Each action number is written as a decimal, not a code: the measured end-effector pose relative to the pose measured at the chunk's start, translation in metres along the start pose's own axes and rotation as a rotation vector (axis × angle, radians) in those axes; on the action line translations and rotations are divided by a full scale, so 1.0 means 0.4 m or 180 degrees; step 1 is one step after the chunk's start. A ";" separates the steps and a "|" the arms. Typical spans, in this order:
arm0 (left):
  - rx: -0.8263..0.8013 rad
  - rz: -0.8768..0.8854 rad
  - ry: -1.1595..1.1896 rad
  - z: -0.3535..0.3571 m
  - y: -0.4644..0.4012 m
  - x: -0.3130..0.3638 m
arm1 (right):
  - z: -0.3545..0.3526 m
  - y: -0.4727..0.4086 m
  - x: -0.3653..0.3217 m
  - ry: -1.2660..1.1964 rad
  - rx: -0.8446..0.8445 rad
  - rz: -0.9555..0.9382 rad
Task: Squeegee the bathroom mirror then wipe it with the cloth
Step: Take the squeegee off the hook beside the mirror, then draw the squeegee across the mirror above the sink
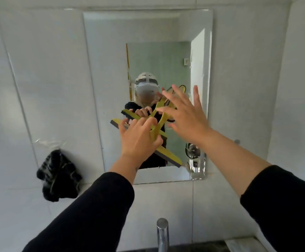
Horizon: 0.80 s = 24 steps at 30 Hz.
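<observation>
A rectangular mirror [111, 57] hangs on the white tiled wall. A yellow squeegee [169, 156] with a dark rubber blade lies slanted against the lower middle of the glass, and its reflection shows just above it. My left hand [139, 139] grips the squeegee at its head and handle base. My right hand [186, 111] hovers at the upper end of the yellow handle, fingers spread, holding nothing. A black cloth [59, 177] hangs on the wall, left of the mirror's lower corner.
A chrome tap [162, 233] rises at the bottom centre above a dark sink edge. A person with a white headset is reflected in the mirror, along with a doorway and a small fan. White tiles surround the mirror.
</observation>
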<state>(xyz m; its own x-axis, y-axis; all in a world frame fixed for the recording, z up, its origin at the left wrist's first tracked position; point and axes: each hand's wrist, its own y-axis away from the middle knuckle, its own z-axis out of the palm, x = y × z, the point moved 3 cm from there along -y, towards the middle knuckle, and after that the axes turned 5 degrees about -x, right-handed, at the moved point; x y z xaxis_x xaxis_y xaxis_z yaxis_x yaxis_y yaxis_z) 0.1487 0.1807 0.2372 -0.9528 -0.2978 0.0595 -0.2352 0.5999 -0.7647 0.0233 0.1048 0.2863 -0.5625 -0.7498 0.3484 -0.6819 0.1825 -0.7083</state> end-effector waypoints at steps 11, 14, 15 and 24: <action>0.0770 0.0136 -0.0135 -0.166 -0.087 -0.200 | -0.090 -0.264 -0.031 0.0147 0.0504 -0.0307; 0.0909 -0.0067 0.0032 -0.175 -0.112 -0.245 | -0.120 -0.331 -0.016 0.0131 0.0643 0.0005; 0.0941 -0.0111 0.0092 -0.170 -0.118 -0.257 | -0.129 -0.352 -0.011 0.0106 0.0688 0.0094; 0.1135 -0.0438 0.0376 -0.077 -0.159 -0.339 | -0.189 -0.542 -0.034 -0.0065 0.1155 0.0467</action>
<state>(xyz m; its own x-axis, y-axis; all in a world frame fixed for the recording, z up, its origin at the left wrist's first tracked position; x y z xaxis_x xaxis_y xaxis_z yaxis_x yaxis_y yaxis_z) 0.2871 0.2058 0.2978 -0.9374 -0.2575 0.2344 -0.3006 0.2587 -0.9180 0.1434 0.1235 0.4815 -0.6299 -0.7457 0.2175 -0.3832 0.0547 -0.9221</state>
